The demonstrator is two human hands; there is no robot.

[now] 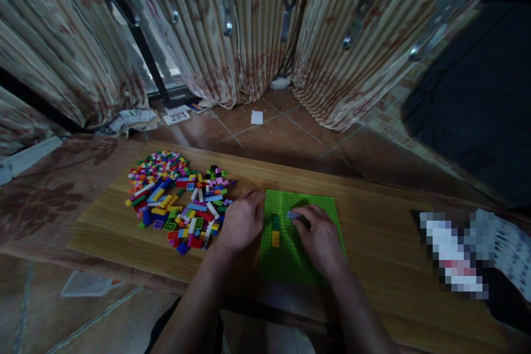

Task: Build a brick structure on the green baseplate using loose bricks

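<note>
A green baseplate (pixel 317 204) lies on the wooden board (pixel 373 221) in front of me. A short stack of a dark green and a yellow brick (pixel 275 231) stands on its left part. My right hand (pixel 317 238) rests over the plate, its fingers pinched on a small light blue brick (pixel 293 214) held just above the studs. My left hand (pixel 240 220) lies at the plate's left edge with its fingers curled down against the board and plate rim; nothing shows in it. A heap of several mixed coloured bricks (pixel 178 199) spreads to the left of that hand.
The board rests on a brown patterned cloth (pixel 50 188). A blurred-out item and papers (pixel 477 254) lie at the right end. Beyond the table are a tiled floor (pixel 269 133), striped curtains (pixel 232 38) and scattered papers (pixel 136 119).
</note>
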